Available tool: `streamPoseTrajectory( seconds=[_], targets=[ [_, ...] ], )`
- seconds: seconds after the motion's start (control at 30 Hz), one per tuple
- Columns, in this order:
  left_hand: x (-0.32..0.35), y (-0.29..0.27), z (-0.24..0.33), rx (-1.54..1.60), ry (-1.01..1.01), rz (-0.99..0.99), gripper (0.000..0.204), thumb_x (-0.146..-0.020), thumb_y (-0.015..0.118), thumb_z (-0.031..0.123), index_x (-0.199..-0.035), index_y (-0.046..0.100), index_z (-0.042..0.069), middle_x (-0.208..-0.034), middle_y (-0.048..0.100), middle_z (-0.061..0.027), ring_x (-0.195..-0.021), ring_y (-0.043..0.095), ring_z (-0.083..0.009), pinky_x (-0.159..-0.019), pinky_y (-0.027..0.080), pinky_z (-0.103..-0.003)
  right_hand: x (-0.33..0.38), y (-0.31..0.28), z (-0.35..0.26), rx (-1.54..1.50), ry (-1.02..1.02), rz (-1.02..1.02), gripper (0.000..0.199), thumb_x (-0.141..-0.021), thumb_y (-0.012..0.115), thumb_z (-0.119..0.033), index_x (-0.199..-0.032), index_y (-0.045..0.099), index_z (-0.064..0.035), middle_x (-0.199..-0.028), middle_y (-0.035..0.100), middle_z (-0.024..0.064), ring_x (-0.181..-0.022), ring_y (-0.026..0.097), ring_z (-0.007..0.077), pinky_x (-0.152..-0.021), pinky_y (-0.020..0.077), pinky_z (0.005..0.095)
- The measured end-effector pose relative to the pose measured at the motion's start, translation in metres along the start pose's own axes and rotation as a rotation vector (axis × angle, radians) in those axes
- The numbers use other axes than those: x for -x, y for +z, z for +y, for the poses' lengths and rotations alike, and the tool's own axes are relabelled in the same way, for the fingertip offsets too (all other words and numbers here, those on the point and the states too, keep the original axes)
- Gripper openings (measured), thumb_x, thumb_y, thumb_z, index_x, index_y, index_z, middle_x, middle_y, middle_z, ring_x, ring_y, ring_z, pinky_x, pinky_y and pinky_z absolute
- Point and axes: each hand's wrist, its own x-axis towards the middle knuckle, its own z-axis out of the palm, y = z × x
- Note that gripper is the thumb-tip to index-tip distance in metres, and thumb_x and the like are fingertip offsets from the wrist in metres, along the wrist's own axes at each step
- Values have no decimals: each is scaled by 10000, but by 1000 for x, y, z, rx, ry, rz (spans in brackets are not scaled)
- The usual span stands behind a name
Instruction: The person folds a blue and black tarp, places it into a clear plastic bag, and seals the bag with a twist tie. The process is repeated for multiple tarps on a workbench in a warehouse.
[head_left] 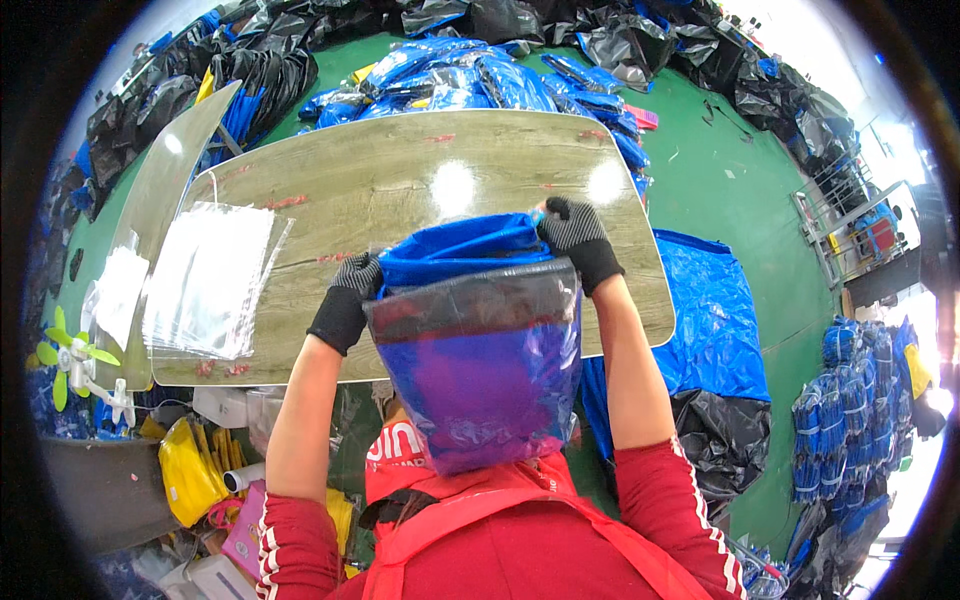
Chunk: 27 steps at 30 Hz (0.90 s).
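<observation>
Between my hands hangs a transparent plastic bag (pixel 480 385) with a dark band near its mouth and a purple-blue lower part. A folded blue plastic sheet (pixel 465 245) sticks out of its top. My left hand (pixel 350 295), in a dark striped glove, is closed on the left upper edge of the bag and sheet. On the other side my right hand (pixel 580 238), gloved alike, grips the right upper corner. Fingertips of both hands are partly hidden. The bundle is held tilted above the front edge of the wood-patterned table (pixel 370 170).
A stack of transparent bags (pixel 210 285) lies on the table's left side. Blue packed bundles (pixel 450 80) are heaped behind the table. To the right, a blue sheet (pixel 710 310) hangs low. Tied blue bundles (pixel 845 420) stand farther right. A small green fan (pixel 75 355) sits at far left.
</observation>
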Motion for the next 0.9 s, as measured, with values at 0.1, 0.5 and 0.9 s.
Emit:
streamPoseTrajectory(
  seconds=[0.1,0.5,0.9],
  targets=[
    [-17,-10,-25,-324,296,165,238,-967,522,232,-946,636,24,-851,652,-57,-760,601,-178,-721,490,-321,-17,17,3,-385,136,83,312,-861,569,-292,-820,652,5,-690,637,213,-643,642,366,-601,475,427],
    [-61,2,-74,140,-127,127,312,-968,489,303,-923,649,38,-863,647,-67,-776,606,-160,-721,486,-295,-28,100,-63,410,-323,-842,662,-868,386,-683,-1345,495,-236,-1178,621,207,-1055,612,391,-910,479,444],
    [-43,-6,-111,450,-231,19,289,-965,520,273,-1019,697,51,-923,676,-28,-766,587,-129,-699,449,-264,-23,180,-11,102,-487,-367,196,-846,572,-204,-980,600,-63,-931,627,172,-857,616,367,-731,498,457]
  ],
)
